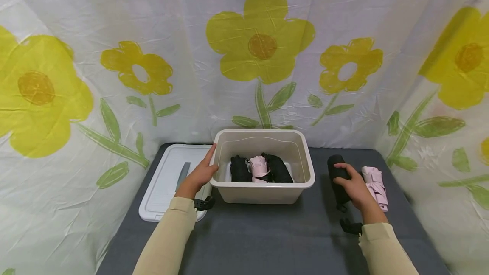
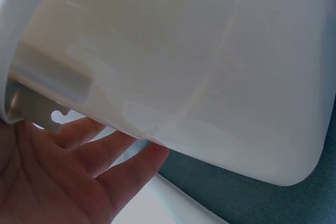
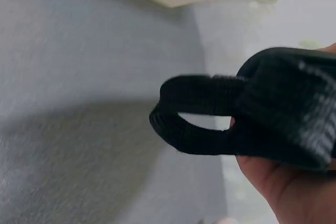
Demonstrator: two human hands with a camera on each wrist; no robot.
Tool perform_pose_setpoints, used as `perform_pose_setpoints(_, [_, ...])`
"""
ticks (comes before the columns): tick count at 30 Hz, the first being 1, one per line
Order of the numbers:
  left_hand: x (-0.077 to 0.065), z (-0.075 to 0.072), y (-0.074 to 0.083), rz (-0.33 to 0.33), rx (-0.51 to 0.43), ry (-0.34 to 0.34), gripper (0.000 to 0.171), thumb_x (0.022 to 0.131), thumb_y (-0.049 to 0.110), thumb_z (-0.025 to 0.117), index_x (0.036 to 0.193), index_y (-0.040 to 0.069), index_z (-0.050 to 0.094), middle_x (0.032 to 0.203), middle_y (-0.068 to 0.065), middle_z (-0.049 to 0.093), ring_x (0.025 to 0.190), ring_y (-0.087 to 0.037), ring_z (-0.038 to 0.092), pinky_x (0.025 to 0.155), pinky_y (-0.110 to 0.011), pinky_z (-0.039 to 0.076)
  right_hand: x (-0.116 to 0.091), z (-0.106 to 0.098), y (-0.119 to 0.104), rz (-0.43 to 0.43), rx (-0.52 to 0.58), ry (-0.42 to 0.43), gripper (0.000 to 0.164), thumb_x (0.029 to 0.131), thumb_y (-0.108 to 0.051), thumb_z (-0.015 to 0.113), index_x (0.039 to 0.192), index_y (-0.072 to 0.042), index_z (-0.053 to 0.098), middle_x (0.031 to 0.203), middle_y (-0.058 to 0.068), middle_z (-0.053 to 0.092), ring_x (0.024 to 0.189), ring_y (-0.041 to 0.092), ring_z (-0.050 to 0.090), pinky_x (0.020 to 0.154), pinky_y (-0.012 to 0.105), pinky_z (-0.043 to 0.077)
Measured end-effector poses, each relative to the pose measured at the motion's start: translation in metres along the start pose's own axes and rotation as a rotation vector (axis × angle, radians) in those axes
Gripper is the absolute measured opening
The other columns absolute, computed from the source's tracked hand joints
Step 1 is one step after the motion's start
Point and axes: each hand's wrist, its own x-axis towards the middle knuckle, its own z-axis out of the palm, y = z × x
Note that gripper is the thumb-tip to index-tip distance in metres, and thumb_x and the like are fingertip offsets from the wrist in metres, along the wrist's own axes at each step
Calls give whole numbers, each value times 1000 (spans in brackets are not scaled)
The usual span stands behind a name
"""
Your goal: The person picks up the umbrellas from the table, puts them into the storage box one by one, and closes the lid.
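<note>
A black folded umbrella (image 1: pixel 338 181) is in my right hand (image 1: pixel 357 188), thumb and fingers around its body. Its black strap loop (image 3: pixel 194 114) hangs free in the right wrist view. A pink folded umbrella (image 1: pixel 375 186) lies on the table just right of that hand. My left hand (image 1: pixel 198 176) rests at the left side of a beige plastic bin (image 1: pixel 259 194), index finger straight along the rim. In the left wrist view its fingers (image 2: pixel 131 177) touch the outer wall. Inside the bin lie a black bundle (image 1: pixel 240 169), a pink bundle (image 1: pixel 259 168) and another black one (image 1: pixel 278 168).
A white lid (image 1: pixel 160 190) with a grey handle (image 1: pixel 182 176) lies left of the bin, partly beneath my left arm. The dark grey table (image 1: pixel 267 237) meets a white curtain (image 1: pixel 183 109) with yellow flowers behind and at both sides.
</note>
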Motion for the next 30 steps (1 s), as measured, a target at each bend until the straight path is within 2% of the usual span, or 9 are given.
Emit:
perform_pose_setpoints(6, [-2,-2,2,8,-14,-8,83,91,5,38,156,34,-3,164,-14,3,145,-40,17,106,-62,31,-2,1,-17,-27,78,-16,55,92,-5,55,143,-8,34,139,27,38,87,22,60,67,39,54])
perform_pose_setpoints(11, [-2,-2,2,10,-11,-15,82,91,5,38,157,32,-4,163,-16,2,145,-41,17,105,-61,32,-8,3,-33,-59,114,-28,52,93,-6,55,141,-10,35,135,24,39,84,20,61,64,40,55])
perform_pose_setpoints(18, [2,-1,-5,8,-31,-9,83,91,7,39,155,39,-2,164,-10,3,145,-37,18,107,-61,31,-12,6,-52,-124,170,-55,49,93,-8,56,140,-16,41,118,11,46,82,18,63,63,40,56])
perform_pose_setpoints(20, [2,-1,-6,17,-29,-12,83,91,7,38,155,39,-3,164,-11,2,145,-37,18,107,-60,31,-13,7,-56,-138,195,-65,50,94,-7,55,141,-17,43,113,8,48,81,16,64,63,39,56])
perform_pose_setpoints(26, [3,-2,-8,28,-34,-22,83,90,5,38,156,35,-4,164,-14,2,143,-38,20,104,-59,34,-12,9,-69,-170,230,-96,51,95,-7,53,143,-21,43,115,9,47,80,15,65,61,37,56])
perform_pose_setpoints(30, [4,-2,-9,23,-43,-21,83,91,5,38,156,36,-3,164,-12,2,144,-37,19,105,-58,33,-12,12,-79,-187,251,-124,51,94,-7,55,142,-21,42,117,12,43,80,17,66,61,38,57])
